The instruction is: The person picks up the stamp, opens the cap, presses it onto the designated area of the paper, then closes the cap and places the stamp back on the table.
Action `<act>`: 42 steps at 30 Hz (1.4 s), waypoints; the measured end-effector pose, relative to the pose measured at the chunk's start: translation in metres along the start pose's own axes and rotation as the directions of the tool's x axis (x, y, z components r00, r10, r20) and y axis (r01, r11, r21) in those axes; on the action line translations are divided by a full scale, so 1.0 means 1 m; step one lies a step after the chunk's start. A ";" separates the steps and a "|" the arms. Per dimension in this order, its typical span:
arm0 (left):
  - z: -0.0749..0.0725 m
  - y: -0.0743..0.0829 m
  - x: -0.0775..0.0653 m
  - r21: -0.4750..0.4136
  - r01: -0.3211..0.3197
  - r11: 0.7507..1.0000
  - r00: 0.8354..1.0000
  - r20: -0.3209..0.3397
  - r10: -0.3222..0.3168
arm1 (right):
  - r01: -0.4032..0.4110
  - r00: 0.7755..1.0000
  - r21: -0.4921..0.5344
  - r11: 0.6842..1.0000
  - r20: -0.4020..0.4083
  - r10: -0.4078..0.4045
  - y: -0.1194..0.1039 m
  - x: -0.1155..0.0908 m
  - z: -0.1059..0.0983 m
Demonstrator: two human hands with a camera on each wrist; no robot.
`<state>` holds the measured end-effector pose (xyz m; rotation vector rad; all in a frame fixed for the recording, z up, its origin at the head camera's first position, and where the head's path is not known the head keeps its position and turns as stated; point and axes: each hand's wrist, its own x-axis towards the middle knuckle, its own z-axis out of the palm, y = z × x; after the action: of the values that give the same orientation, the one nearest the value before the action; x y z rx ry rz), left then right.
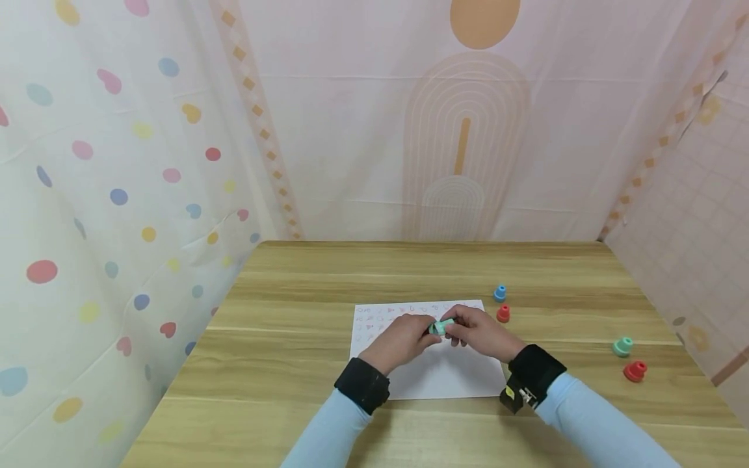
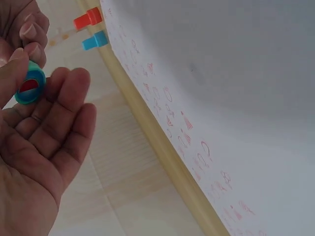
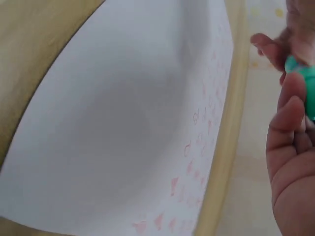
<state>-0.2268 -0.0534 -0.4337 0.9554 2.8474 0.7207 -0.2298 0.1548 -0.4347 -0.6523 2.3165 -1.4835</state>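
Wood-grain table below, left hand and right hand pinch a green stamper, red inside.

The left arm and right arm slant inward; the left hand and right hand are close together, both pinching, some left fingers loosely extended.

Head view, from above, facing forward and down over the counter; wrist views, close and tilted; all share the paper.
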 end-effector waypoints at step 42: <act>-0.007 0.005 -0.004 0.181 0.095 0.979 0.994 -0.073 -0.083 | -0.184 0.981 -0.604 0.776 -0.060 0.185 0.026 -0.052 -0.020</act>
<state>-0.2222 -0.0551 -0.4260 0.8318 3.0347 0.4960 -0.2012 0.2068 -0.4491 -0.5426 2.7677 -0.6218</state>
